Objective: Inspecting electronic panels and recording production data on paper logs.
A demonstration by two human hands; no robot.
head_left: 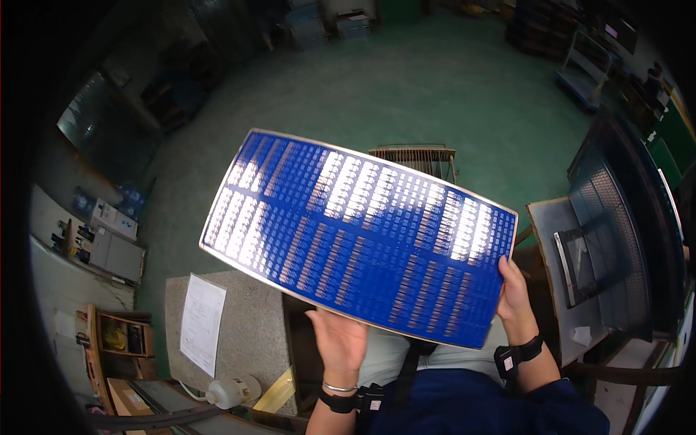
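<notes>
**We have the blue board (384, 250) up in the air!**

From the head view, here it is, tilted in front of our body, its right end dipping, above and beyond the grey table (257, 304) with its paper sheet (203, 324). Picking up looks done, we judge; setting down is not yet done. Shiny rows cover the face, but whether any need more work, we cannot tell.

Now the grip: our right hand (515, 296) is clamped on the right edge, thumb in front, fingers hidden behind. Our left hand (341, 344) meets the lower edge, thumb spread wide; its fingers are hidden, so how tightly they close, we cannot tell.
</notes>
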